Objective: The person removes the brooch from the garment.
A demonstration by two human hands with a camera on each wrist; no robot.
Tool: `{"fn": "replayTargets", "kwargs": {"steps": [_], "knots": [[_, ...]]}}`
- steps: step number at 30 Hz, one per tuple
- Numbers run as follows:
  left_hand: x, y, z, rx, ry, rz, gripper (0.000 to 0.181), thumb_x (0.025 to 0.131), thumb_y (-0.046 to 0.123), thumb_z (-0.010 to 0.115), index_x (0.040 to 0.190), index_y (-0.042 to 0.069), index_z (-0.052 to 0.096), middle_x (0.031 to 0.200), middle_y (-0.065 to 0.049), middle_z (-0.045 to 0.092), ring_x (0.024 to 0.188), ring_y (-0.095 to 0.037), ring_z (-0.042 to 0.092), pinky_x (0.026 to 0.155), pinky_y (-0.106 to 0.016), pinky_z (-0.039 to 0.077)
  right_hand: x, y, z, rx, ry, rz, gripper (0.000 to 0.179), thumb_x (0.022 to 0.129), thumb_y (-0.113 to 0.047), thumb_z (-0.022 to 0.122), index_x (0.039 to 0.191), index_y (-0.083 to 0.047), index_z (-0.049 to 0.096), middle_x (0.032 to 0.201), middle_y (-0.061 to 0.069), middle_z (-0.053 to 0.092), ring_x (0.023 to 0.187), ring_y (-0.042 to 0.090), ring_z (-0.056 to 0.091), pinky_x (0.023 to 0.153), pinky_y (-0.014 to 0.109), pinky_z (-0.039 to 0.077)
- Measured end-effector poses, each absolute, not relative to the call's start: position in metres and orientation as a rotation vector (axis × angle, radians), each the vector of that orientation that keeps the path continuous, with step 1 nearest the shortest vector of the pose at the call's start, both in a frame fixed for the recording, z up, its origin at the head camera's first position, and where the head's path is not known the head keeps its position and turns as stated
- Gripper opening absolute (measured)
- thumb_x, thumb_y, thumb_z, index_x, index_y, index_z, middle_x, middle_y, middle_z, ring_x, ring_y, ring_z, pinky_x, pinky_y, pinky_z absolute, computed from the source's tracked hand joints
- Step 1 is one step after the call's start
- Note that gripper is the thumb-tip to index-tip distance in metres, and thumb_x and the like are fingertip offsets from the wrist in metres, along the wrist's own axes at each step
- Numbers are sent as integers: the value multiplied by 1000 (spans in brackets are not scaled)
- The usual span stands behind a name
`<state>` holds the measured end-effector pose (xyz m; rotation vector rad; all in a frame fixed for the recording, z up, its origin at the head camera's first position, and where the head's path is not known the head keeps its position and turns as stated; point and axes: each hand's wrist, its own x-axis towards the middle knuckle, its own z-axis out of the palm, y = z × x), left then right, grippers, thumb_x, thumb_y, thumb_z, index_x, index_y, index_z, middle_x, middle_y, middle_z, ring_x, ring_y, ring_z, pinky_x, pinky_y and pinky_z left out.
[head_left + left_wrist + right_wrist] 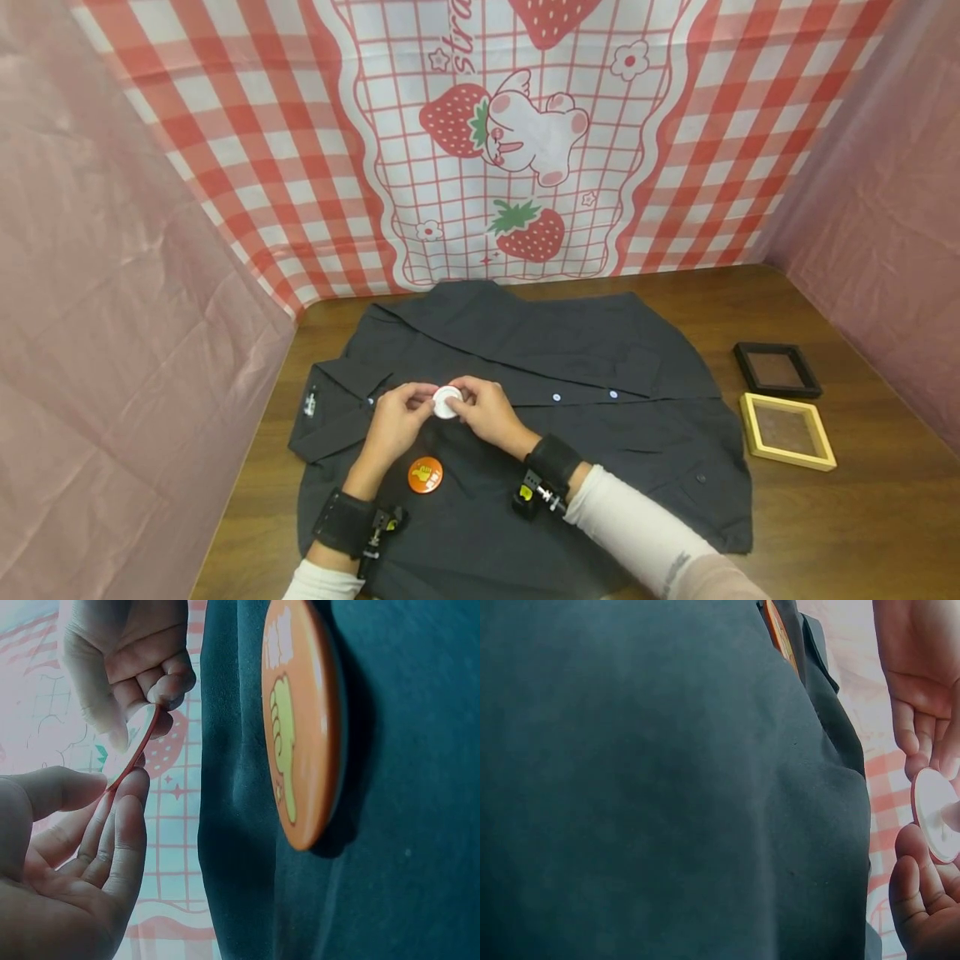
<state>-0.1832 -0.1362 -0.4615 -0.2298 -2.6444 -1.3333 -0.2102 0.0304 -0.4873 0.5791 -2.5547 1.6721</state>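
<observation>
Both hands pinch a round badge (447, 402) between them, its white back turned up, over the dark shirt (487, 500). My left hand (397, 421) grips its left edge with thumb and fingers. From the other side my right hand (491, 412) holds it, thumb across the white back. Edge-on in the left wrist view, the badge (135, 750) shows a thin red rim. Nearer me, an orange badge (425, 475) with a yellow thumbs-up lies on the shirt, close to my left wrist. Its picture side faces up.
The shirt covers much of the wooden table (885, 517), its collar (330, 408) at the left. To the right lie a black square frame (806, 379) and a pale yellow one (821, 442). A strawberry-print cloth (517, 167) hangs behind, with pink cloths at both sides.
</observation>
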Motion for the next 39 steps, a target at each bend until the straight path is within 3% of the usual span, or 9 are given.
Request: {"fn": "replayTargets", "kwargs": {"steps": [17, 27, 39], "knots": [[-182, -135, -463, -179, -2664, -1340, 16, 87, 4, 68, 103, 1, 73, 90, -13, 73, 81, -23, 70, 73, -37, 58, -210, 29, -488, 547, -2555, 1713, 16, 88, -6, 69, 102, 2, 69, 72, 12, 66, 50, 2, 53, 49, 18, 47], [-184, -133, -458, -142, -2675, -1358, 17, 88, 5, 68, 103, 1, 73, 90, -14, 73, 81, -24, 69, 74, -38, 58, -211, 28, -488, 494, -2498, 1791, 15, 86, -3, 70, 99, 4, 69, 73, 15, 67, 52, 14, 61, 50, 19, 50], [-184, -132, -459, -121, -2683, -1373, 17, 88, 6, 68, 104, 1, 73, 90, -13, 73, 81, -23, 69, 75, -38, 58, -212, 30, -489, 472, -2492, 1825, 17, 87, -4, 70, 101, 4, 69, 76, 16, 68, 54, 5, 58, 51, 19, 51]]}}
